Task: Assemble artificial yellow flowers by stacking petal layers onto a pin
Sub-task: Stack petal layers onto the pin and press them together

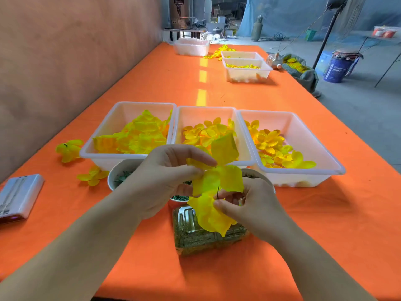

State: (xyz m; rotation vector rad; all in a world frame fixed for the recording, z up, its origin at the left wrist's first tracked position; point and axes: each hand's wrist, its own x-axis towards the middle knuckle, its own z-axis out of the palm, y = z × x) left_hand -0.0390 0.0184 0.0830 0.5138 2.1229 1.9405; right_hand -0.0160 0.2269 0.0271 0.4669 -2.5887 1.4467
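Just in front of the middle tray (206,107), our left hand (165,177) pinches the petal layer (230,179), light and floppy we judge, best held near its centre, while our right hand (251,203) pinches the thin pin (217,191).

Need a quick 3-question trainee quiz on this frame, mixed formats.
1. True or false: the left hand hangs idle, away from the petal layer.
2. How many bins form the near row? A two, B three, C five.
3. Fill in: the two loose flowers lie to the ___ of that row.
Key: 1 false; 2 B; 3 left.
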